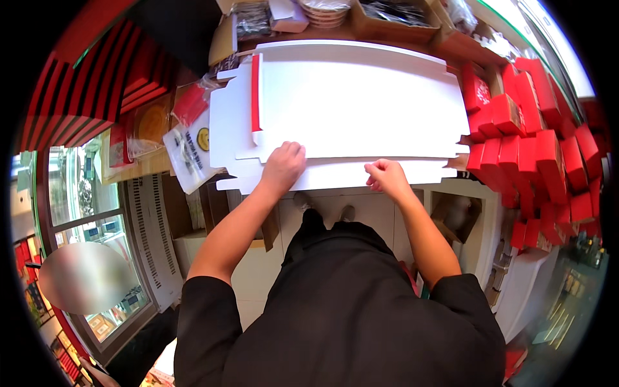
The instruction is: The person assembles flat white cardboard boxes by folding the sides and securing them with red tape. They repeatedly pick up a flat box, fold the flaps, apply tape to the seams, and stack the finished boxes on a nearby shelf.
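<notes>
A large white cardboard box blank lies in front of me, with a narrow flap along its near side. At its left part stands a folded-up strip with a red outer face. My left hand is closed at the near fold, its bent fingers pressed together on the board and its thumb side hidden. Farther right, my right hand is curled in a pinch over the near flap. Whatever sits between those fingertips is too small to make out.
Red boxes are stacked at the right. Open cartons of small packed goods line the back. Plastic-bagged items lie left of the blank, below red-edged stacks. An open carton sits under the table at right.
</notes>
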{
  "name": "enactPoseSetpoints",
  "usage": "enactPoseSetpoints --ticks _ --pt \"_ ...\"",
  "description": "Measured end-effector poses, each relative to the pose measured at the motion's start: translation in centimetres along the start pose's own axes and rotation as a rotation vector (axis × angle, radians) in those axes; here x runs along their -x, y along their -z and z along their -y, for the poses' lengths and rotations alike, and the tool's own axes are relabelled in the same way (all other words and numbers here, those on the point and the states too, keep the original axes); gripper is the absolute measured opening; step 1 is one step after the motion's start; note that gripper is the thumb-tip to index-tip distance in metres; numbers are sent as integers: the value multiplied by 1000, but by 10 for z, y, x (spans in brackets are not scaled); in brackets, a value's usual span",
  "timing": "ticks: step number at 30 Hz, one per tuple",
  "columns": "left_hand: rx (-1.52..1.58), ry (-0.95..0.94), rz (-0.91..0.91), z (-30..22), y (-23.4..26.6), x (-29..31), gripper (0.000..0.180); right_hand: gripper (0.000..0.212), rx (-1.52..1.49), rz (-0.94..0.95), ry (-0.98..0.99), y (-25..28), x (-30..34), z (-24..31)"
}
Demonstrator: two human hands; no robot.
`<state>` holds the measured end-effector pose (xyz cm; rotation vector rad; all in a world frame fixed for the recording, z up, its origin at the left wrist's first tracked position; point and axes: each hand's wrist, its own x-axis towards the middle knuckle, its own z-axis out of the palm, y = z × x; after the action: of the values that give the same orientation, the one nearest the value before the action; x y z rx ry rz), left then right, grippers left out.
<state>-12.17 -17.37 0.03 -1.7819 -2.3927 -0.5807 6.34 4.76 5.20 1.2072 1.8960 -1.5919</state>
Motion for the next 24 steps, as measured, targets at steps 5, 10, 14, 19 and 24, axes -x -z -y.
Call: enactPoseSetpoints --ticks 5,10,14,19,24 --pt "2 -31 81 -1 7 -11 24 28 878 -621 1165 -48 -13 32" --pt "-33 -60 -17 13 6 -5 21 17 928 -337 1167 -41 -52 35" --pt "11 23 31 27 7 0 14 15 950 -251 1143 -35 -53 43" --pt "137 171 228 32 21 -19 13 16 928 -138 1012 -26 -62 59" --pt "134 229 289 34 26 -25 15 16 966 -86 1035 -11 -57 52"
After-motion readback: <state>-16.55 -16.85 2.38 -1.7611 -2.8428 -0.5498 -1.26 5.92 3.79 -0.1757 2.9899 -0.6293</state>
